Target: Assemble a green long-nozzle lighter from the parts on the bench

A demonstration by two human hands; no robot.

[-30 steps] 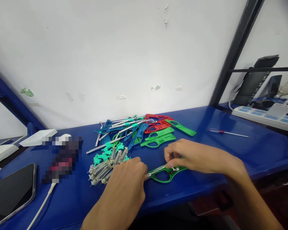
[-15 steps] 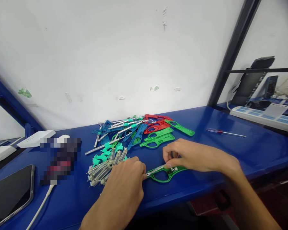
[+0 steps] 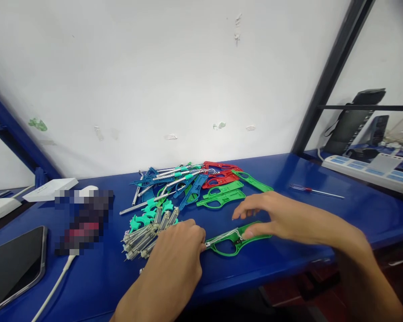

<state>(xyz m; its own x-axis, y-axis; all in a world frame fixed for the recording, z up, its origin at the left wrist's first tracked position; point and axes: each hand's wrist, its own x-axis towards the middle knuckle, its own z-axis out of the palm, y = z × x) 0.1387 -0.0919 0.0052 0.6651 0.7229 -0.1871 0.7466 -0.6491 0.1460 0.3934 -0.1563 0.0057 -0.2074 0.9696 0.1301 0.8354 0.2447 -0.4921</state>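
Note:
A green plastic handle shell [image 3: 235, 241] with a thin wire laid in it lies near the front edge of the blue table [image 3: 322, 223]. My left hand [image 3: 177, 255] is closed, its fingertips pinching the metal tube end at the shell's left tip. My right hand [image 3: 275, 217] hovers over the shell's right half with fingers spread; the thumb rests on the green plastic. Beside the left hand lies a bundle of metal tube parts with teal triggers [image 3: 147, 228].
Behind lies a pile of green, red and blue handle shells [image 3: 218, 185] and metal rods. A small screwdriver [image 3: 317, 191] lies to the right, a power strip [image 3: 369, 167] beyond. At left are a phone [image 3: 15, 264], a white cable [image 3: 55, 286] and white boxes [image 3: 50, 190].
My right hand has lifted its pinching fingers off the shell and spread them, shifting slightly right. The left hand has kept its grip at the shell's tip.

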